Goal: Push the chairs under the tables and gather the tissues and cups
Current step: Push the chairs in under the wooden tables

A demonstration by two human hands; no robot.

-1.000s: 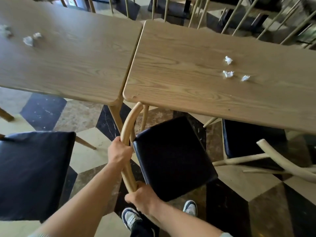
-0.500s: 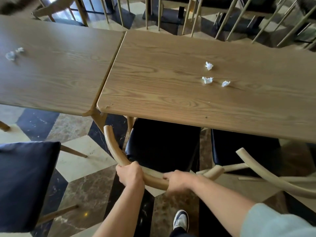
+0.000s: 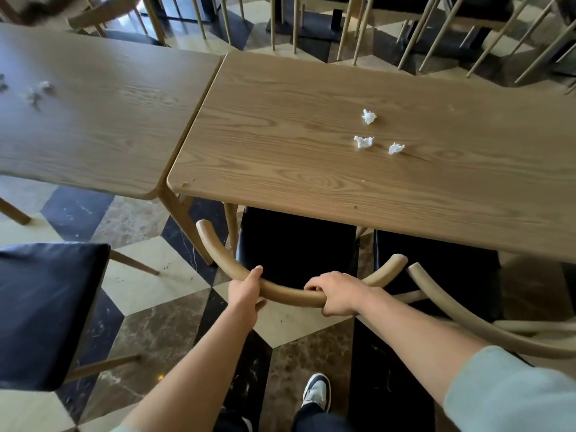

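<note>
A chair with a black seat and a curved wooden backrest stands partly under the right wooden table. My left hand and my right hand both grip that backrest from behind. Three crumpled white tissues lie on the right table. More crumpled tissues lie blurred on the left table. No cup is in view.
A second chair is tucked under the right table beside mine. A black-seated chair stands out from the left table on the patterned tile floor. Chairs with spindle backs line the tables' far side. My shoe is below.
The chair has swung round to face the table and slid under it. My hands have shifted along the backrest, and the seat now sits mostly beneath the tabletop.
</note>
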